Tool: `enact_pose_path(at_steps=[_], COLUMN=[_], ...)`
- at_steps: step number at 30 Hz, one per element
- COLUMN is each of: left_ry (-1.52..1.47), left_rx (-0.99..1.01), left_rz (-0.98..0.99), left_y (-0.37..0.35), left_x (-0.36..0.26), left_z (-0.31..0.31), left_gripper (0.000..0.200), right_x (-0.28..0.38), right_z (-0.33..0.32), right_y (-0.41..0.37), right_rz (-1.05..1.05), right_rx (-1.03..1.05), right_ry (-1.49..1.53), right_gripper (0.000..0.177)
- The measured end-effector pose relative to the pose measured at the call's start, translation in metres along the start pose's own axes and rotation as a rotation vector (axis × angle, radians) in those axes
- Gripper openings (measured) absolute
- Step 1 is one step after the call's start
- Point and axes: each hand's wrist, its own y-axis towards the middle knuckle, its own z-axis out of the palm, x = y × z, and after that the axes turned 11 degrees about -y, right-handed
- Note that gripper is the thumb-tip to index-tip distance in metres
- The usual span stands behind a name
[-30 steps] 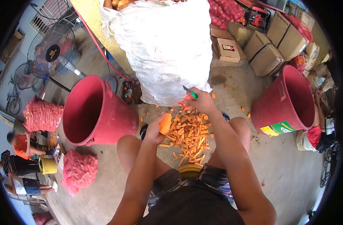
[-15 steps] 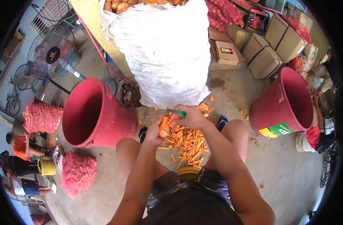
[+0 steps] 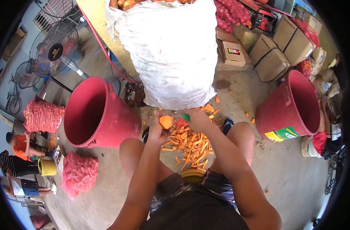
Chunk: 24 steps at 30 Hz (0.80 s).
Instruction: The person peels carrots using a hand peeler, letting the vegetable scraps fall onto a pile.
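Note:
My left hand is closed around a carrot, its orange rounded end turned up toward me. To its right, my right hand grips a green-handled knife; its blade cannot be made out at this moment. Below both hands, between my knees, lies a heap of orange carrot strips. A bit of red mesh shows at the top of the heap. Just beyond my hands stands a large white sack, with orange-brown roots at its open top.
Big red bins stand on my left and right. Behind the left bin is a standing fan. Filled red mesh bags lie at left, near seated people. Cardboard boxes sit at back right.
The carrot in my left hand has turned its rounded end toward me. My right hand with the knife has drawn slightly away from it, and the view has shifted a little.

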Motion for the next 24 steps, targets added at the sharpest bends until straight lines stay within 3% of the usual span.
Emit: enact_pose_path(at_steps=[2, 6, 14, 15, 17, 18, 20, 21, 23, 24], left_ry=[-0.022, 0.032, 0.237, 0.236, 0.242, 0.246, 0.235, 0.231, 0.051, 0.047], left_rx=[0.043, 0.142, -0.065, -0.064, 0.002, 0.007, 0.003, -0.003, 0.082, 0.085], left_rz=[-0.034, 0.131, 0.432, 0.432, 0.451, 0.455, 0.387, 0.384, 0.206, 0.208], left_y=[0.005, 0.017, 0.009, 0.010, 0.011, 0.012, 0.011, 0.008, 0.007, 0.010], left_x=[-0.003, 0.004, 0.010, 0.010, 0.013, 0.011, 0.009, 0.008, 0.003, 0.004], left_z=[0.004, 0.006, 0.017, 0.017, 0.013, 0.013, 0.008, 0.006, 0.011, 0.010], left_gripper=[0.039, 0.043, 0.024, 0.024, 0.025, 0.025, 0.028, 0.028, 0.036, 0.036], right_x=[0.004, 0.024, 0.031, 0.024, -0.003, -0.010, -0.020, -0.018, -0.014, -0.011], right_z=[0.012, 0.003, -0.004, -0.002, 0.006, 0.003, 0.004, 0.009, 0.016, 0.013], right_y=[-0.002, -0.006, -0.012, -0.006, 0.007, 0.011, 0.015, 0.013, 0.010, 0.011], right_rz=[-0.132, -0.038, -0.012, -0.011, 0.174, 0.174, 0.174, 0.172, 0.130, 0.128], right_rx=[-0.090, -0.047, -0.049, -0.049, 0.205, 0.197, 0.384, 0.391, 0.099, 0.097], right_ry=[0.036, -0.022, -0.150, -0.151, -0.092, -0.089, -0.162, -0.163, -0.085, -0.089], right_gripper=[0.036, 0.034, 0.040, 0.040, 0.042, 0.042, 0.041, 0.041, 0.040, 0.040])
